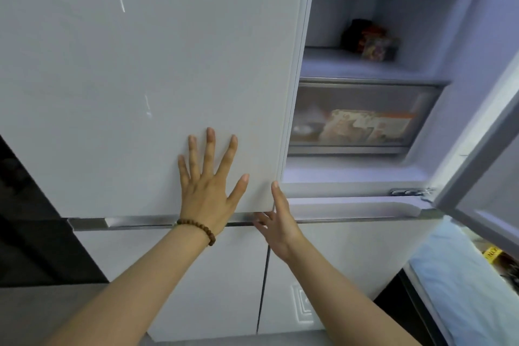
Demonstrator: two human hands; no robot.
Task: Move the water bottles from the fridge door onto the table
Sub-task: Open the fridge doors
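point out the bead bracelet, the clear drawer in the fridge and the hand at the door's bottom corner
bead bracelet (pixel 200 229): head view, on the beads across the left wrist
clear drawer (pixel 362 118): head view, middle of its front panel
right hand (pixel 279 223): head view, back of the hand below the door corner

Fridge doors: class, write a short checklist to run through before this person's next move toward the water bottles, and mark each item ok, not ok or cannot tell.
1. Right door open: ok, it is swung wide and the shelves show.
2. Left door open: not ok, it looks shut or nearly so.
3. Left hand free: ok, flat on the left door, holding nothing.
4. Right hand free: ok, fingers at the left door's bottom corner, holding nothing.
5. Water bottles located: cannot tell, none shows on the shelves or the right door.
6. Table ready: cannot tell, out of view.
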